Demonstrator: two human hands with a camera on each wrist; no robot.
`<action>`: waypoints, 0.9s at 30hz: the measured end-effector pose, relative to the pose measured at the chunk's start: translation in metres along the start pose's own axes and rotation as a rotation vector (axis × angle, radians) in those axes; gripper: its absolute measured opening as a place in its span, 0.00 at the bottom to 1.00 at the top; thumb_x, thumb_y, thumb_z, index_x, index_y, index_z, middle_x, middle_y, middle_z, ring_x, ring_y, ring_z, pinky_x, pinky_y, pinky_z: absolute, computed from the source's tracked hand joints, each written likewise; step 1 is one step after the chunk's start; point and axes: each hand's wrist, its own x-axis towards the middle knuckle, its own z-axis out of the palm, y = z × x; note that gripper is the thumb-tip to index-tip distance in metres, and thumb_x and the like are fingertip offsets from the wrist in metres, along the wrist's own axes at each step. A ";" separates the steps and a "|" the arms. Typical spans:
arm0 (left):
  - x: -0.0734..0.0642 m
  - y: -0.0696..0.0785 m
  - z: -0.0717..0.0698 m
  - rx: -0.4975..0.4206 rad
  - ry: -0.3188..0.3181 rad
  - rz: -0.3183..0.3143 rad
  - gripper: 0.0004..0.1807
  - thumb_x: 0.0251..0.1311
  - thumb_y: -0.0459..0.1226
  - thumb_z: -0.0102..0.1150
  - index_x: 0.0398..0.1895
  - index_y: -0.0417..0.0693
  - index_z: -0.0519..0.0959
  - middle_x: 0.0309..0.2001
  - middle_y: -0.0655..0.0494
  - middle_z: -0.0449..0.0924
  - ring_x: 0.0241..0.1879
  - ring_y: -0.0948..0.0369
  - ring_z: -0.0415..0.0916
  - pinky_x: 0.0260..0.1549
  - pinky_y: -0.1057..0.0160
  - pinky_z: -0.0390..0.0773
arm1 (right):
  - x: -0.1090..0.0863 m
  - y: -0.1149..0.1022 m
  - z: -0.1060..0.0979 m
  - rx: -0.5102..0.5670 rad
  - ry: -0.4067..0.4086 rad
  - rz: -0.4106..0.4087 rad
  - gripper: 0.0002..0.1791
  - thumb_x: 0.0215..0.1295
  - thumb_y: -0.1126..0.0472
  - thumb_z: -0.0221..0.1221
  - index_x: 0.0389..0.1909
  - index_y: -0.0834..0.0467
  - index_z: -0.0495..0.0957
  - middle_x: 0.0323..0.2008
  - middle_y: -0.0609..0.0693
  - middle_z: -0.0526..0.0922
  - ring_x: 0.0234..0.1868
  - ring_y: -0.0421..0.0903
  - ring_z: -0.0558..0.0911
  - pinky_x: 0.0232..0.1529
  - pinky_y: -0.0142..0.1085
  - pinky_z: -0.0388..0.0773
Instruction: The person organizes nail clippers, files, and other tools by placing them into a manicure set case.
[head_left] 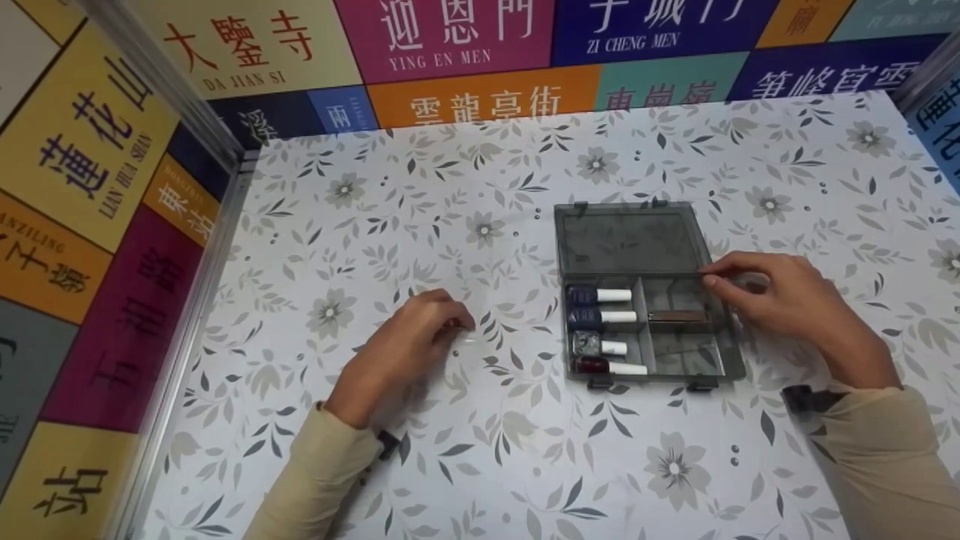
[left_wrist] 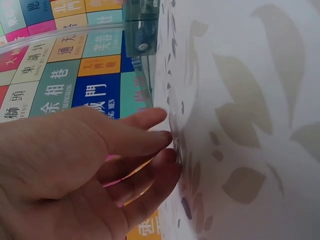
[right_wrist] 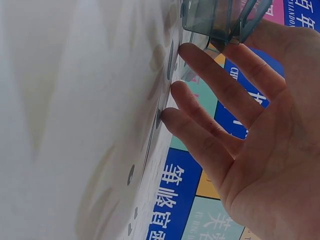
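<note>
A smoky clear plastic organizer box (head_left: 634, 238) lies open on the table, its lid folded back. Several nail polish bottles (head_left: 600, 316) with white caps lie in its left compartment. In a right-hand compartment is a flat brownish nail clipper (head_left: 677, 316). My right hand (head_left: 787, 292) pinches the box's right edge near the hinge with thumb and index finger; the other fingers spread loosely in the right wrist view. Left of the box, my left hand (head_left: 409, 341) is low over the table, thumb and fingertips on a small clear piece (left_wrist: 177, 144) at the cloth. My fingers mostly hide that piece.
A white floral cloth (head_left: 337, 262) covers the table. Panels with large printed characters (head_left: 465, 90) stand along the back and the left side (head_left: 90, 150). Two black latches (head_left: 600, 382) stick out from the box's front edge.
</note>
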 end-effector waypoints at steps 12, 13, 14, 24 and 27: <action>0.003 -0.002 0.001 -0.018 -0.037 0.017 0.09 0.68 0.24 0.65 0.45 0.41 0.90 0.42 0.46 0.86 0.45 0.52 0.84 0.50 0.57 0.87 | -0.001 0.000 0.000 0.007 0.005 -0.008 0.09 0.76 0.47 0.66 0.50 0.40 0.91 0.48 0.46 0.93 0.45 0.16 0.78 0.47 0.08 0.70; 0.002 -0.002 0.002 -0.015 -0.036 0.030 0.10 0.69 0.24 0.64 0.46 0.42 0.90 0.42 0.46 0.86 0.45 0.52 0.84 0.49 0.57 0.87 | -0.001 -0.001 -0.001 0.005 0.002 -0.004 0.09 0.76 0.46 0.66 0.51 0.40 0.91 0.48 0.46 0.93 0.45 0.16 0.78 0.47 0.08 0.70; 0.002 -0.003 0.002 -0.014 -0.037 0.043 0.10 0.69 0.24 0.64 0.46 0.42 0.90 0.41 0.46 0.86 0.44 0.52 0.84 0.48 0.57 0.87 | -0.001 -0.001 -0.001 0.003 -0.001 0.000 0.09 0.77 0.46 0.66 0.51 0.40 0.91 0.48 0.46 0.93 0.45 0.16 0.78 0.48 0.08 0.70; 0.003 -0.005 0.002 -0.011 -0.059 0.044 0.10 0.69 0.24 0.64 0.45 0.44 0.90 0.41 0.47 0.85 0.43 0.54 0.82 0.46 0.58 0.86 | -0.001 0.000 -0.002 -0.010 -0.023 0.021 0.11 0.77 0.43 0.65 0.52 0.38 0.90 0.50 0.45 0.93 0.46 0.15 0.77 0.48 0.09 0.69; 0.004 -0.006 0.002 -0.018 -0.063 0.051 0.09 0.69 0.24 0.63 0.44 0.43 0.88 0.41 0.47 0.84 0.44 0.54 0.82 0.45 0.58 0.86 | -0.001 0.001 -0.002 -0.009 -0.022 0.021 0.11 0.77 0.43 0.65 0.52 0.38 0.90 0.50 0.46 0.93 0.46 0.15 0.77 0.48 0.09 0.69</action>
